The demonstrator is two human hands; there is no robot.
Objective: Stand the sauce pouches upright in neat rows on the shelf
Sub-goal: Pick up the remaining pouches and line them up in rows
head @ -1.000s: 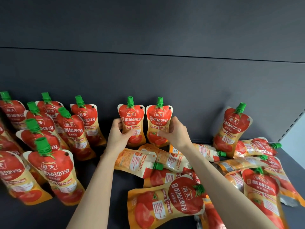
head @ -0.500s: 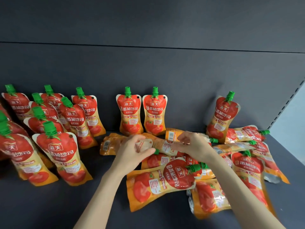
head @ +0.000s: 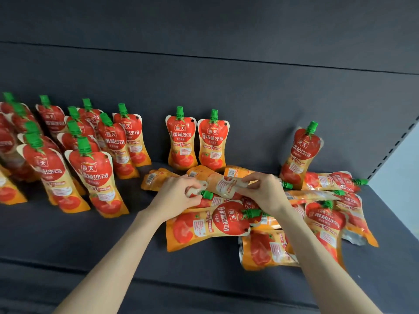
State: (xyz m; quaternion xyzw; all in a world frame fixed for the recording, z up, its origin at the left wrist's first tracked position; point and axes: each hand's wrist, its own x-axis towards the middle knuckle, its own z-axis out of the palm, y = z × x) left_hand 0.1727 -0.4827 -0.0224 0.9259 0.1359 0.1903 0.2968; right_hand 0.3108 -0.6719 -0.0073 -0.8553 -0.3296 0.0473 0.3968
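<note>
Red and orange sauce pouches with green caps cover the dark shelf. Several stand upright in rows at the left. Two more stand side by side against the back wall. One leans at the right. A heap of pouches lies flat in the middle and right. My left hand pinches the cap end of a lying pouch. My right hand grips another lying pouch near its top.
The dark back wall rises just behind the standing pouches. A slotted upright marks the shelf's right end. The shelf's front edge runs below my forearms. Bare shelf shows between the left rows and the heap.
Both hands left the two upright pouches at the back wall, came down onto the heap and took hold of two lying pouches. The view has shifted slightly.
</note>
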